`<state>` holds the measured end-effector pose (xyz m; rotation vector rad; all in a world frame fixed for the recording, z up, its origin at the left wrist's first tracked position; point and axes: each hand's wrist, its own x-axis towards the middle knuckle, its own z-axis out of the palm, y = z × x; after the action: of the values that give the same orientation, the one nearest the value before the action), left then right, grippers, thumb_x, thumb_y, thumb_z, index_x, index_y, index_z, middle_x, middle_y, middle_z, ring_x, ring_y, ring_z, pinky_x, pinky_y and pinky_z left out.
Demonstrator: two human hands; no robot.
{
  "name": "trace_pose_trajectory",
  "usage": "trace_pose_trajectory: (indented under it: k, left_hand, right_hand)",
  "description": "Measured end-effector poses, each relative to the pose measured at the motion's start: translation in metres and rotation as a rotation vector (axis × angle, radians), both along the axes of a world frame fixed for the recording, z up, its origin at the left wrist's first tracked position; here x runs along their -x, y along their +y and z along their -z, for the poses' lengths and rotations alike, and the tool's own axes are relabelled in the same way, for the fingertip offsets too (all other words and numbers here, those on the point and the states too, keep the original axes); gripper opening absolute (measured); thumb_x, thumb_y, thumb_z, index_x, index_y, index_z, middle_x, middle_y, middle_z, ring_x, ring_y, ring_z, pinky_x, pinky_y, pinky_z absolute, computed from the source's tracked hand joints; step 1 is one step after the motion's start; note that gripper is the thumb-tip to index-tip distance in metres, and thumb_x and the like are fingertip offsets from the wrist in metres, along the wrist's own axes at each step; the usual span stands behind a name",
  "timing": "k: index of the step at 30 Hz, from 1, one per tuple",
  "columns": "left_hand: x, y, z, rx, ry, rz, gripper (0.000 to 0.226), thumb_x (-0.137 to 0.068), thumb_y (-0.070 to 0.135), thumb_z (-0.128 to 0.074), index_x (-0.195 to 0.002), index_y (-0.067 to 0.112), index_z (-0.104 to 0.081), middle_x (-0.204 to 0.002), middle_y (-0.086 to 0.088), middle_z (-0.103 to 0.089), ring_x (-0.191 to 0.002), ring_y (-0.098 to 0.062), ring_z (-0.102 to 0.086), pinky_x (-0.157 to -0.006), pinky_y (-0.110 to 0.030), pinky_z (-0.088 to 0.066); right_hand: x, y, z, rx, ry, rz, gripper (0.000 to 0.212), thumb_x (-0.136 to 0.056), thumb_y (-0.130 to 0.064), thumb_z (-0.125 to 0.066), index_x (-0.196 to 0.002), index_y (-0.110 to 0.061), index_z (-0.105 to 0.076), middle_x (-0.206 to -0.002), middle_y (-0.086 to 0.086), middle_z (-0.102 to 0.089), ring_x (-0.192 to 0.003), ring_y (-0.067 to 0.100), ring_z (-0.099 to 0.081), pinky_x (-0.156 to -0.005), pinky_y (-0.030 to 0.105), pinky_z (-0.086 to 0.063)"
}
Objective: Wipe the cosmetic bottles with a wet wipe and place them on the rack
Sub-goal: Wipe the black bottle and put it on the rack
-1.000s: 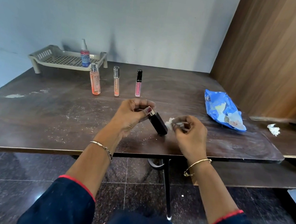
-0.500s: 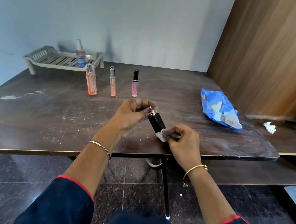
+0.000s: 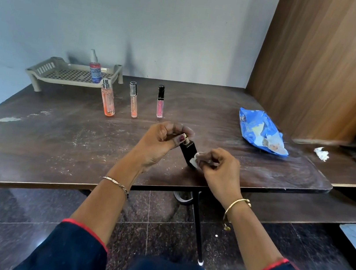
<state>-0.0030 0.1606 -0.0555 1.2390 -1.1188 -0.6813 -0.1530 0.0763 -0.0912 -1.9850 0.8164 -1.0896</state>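
Note:
My left hand [image 3: 160, 140] grips the gold top of a small black square bottle [image 3: 188, 150], tilted, its base near the dark table [image 3: 56, 139]. My right hand [image 3: 220, 169] pinches a white wet wipe [image 3: 193, 161] against the bottle's lower side. Farther back stand an orange spray bottle [image 3: 108, 99], a peach tube [image 3: 133, 100] and a pink tube with a black cap [image 3: 160, 102]. A beige perforated rack [image 3: 66, 74] sits at the back left with a pink spray bottle [image 3: 95, 67] standing on it.
A blue wet-wipe packet [image 3: 260, 131] lies open on the right of the table. A crumpled white wipe [image 3: 321, 153] rests on the adjoining lower surface. A wooden panel [image 3: 333, 65] rises at the right. Black table legs and dark tiles lie below.
My right hand has brought the wipe from beside the bottle onto its lower side. The left hand keeps its hold on the bottle's top.

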Motion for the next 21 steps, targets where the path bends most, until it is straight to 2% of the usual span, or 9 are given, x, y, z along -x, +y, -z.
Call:
trace_pose_trajectory:
  k: [5, 8, 11, 14, 18, 21]
  left_hand:
    - [0.005, 0.0, -0.006, -0.006, -0.036, 0.023, 0.022, -0.087, -0.008, -0.056, -0.095, 0.01, -0.066, -0.097, -0.003, -0.07, -0.092, -0.003, -0.065, -0.086, -0.016, -0.05]
    - [0.007, 0.003, -0.003, -0.005, -0.014, -0.011, 0.022, -0.089, -0.008, -0.054, -0.1, 0.008, -0.065, -0.108, -0.006, -0.069, -0.101, -0.006, -0.063, -0.094, -0.021, -0.048]
    - [0.014, 0.002, 0.001, 0.015, 0.072, -0.01, 0.02, -0.09, -0.008, -0.051, -0.107, 0.001, -0.058, -0.114, -0.008, -0.066, -0.101, -0.008, -0.063, -0.091, -0.025, -0.049]
    - [0.021, -0.002, 0.005, 0.049, 0.133, -0.087, 0.018, -0.088, -0.007, -0.055, -0.105, 0.0, -0.055, -0.109, -0.009, -0.068, -0.099, -0.011, -0.065, -0.089, -0.026, -0.052]
    - [0.018, -0.004, 0.009, 0.042, 0.165, -0.192, 0.013, -0.085, -0.003, -0.062, -0.093, 0.008, -0.063, -0.095, -0.006, -0.07, -0.087, -0.011, -0.066, -0.082, -0.025, -0.055]
    - [0.015, -0.004, 0.008, 0.022, 0.149, -0.241, 0.014, -0.083, -0.002, -0.065, -0.094, 0.006, -0.066, -0.083, -0.002, -0.068, -0.078, -0.007, -0.065, -0.082, -0.025, -0.056]
  right_hand:
    - [-0.017, 0.002, -0.02, 0.005, -0.135, 0.029, 0.023, -0.073, 0.002, -0.07, -0.072, -0.021, -0.069, -0.072, -0.014, -0.066, -0.064, -0.005, -0.061, -0.06, 0.009, -0.047]
    - [-0.017, 0.007, -0.018, 0.035, -0.137, 0.026, 0.024, -0.075, -0.001, -0.071, -0.074, -0.025, -0.068, -0.073, -0.014, -0.067, -0.068, -0.003, -0.062, -0.064, 0.011, -0.047]
    - [-0.008, 0.016, -0.009, 0.068, -0.152, 0.026, 0.02, -0.074, -0.002, -0.072, -0.075, -0.022, -0.07, -0.077, -0.012, -0.07, -0.073, -0.002, -0.064, -0.066, 0.01, -0.048]
    - [-0.003, 0.021, 0.0, 0.099, -0.099, 0.017, 0.023, -0.069, 0.004, -0.071, -0.076, -0.018, -0.072, -0.077, -0.012, -0.07, -0.075, -0.003, -0.064, -0.068, 0.006, -0.046]
    - [0.006, 0.016, 0.009, 0.037, 0.023, 0.087, 0.022, -0.071, -0.001, -0.072, -0.073, -0.024, -0.071, -0.076, -0.012, -0.071, -0.073, 0.0, -0.065, -0.072, 0.022, -0.054]
    - [0.006, 0.005, 0.001, 0.008, 0.026, 0.167, 0.016, -0.073, -0.01, -0.073, -0.073, -0.026, -0.071, -0.072, -0.016, -0.07, -0.07, -0.002, -0.064, -0.071, 0.022, -0.054]
